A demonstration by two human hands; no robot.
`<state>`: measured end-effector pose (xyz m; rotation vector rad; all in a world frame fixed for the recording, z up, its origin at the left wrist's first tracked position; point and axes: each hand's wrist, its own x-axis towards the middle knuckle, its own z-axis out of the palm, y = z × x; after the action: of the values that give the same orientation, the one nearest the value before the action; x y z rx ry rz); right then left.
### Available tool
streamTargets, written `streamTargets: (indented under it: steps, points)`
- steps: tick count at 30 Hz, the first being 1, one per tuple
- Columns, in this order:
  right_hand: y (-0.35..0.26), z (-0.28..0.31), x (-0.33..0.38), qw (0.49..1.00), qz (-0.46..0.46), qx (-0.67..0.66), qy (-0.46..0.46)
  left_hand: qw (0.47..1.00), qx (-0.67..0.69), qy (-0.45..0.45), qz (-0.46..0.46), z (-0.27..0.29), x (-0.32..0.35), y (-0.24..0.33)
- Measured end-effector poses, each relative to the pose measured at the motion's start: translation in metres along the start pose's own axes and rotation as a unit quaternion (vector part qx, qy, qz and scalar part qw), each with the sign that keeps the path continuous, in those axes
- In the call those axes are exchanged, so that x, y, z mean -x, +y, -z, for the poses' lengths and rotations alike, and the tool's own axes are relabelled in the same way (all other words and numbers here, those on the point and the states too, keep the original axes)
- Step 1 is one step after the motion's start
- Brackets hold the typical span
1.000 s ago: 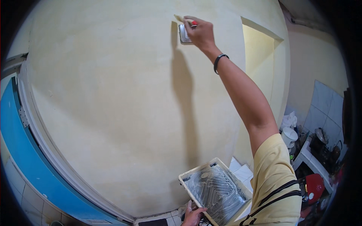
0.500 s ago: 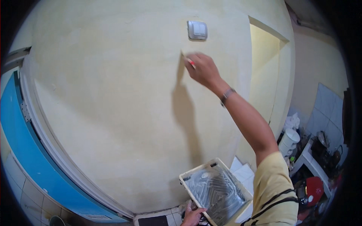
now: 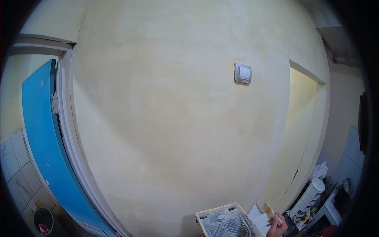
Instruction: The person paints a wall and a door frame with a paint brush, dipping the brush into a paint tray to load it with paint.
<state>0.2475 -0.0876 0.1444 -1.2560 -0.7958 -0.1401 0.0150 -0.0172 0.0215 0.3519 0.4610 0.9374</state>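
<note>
Paintbrush (image 3: 269,210) first: where is it, and which hand has it?
Just outside the right edge of the paint tray (image 3: 216,207), near its far right corner, in the right hand (image 3: 277,226); the left hand is out of view, so I can't tell what it holds
How does the grip look?
Fingers curled closed on the handle, with no open gap that I can make out; part of the hand is lost in shadow
And the brush's long axis?
It slants, bristles up and to the left, handle running down and right into the fist; the tray lies left of the grip, so the tip stands beyond its right edge rather than over it
What's in the tray?
A pale, streaky coating (image 3: 227,223) over a ribbed bed; the near edge is cut off, so its depth is unclear
Any other containers?
A dark bucket (image 3: 35,218) at lower left with something pinkish-red (image 3: 43,228) inside, and white tubs (image 3: 306,200) on the right, contents hidden
</note>
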Motion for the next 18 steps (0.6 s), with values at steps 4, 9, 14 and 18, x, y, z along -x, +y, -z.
streamTargets:
  steps: [4,9,14,18]
  points:
    - [0.019,0.035,0.041,0.99,-0.106,0.037,0.083,0.993,-0.094,-0.056,0.049,0.008,-0.027,-0.005]
    - [0.014,0.044,0.05,0.98,-0.126,0.085,0.129,0.986,-0.101,-0.098,0.095,0.012,-0.067,-0.01]
    - [-0.011,0.068,0.052,0.965,-0.157,0.117,0.172,0.978,-0.149,-0.025,0.142,0.095,-0.137,-0.051]
    - [-0.01,0.087,0.072,0.956,-0.18,0.122,0.198,0.95,-0.23,-0.033,0.21,0.051,-0.092,-0.033]
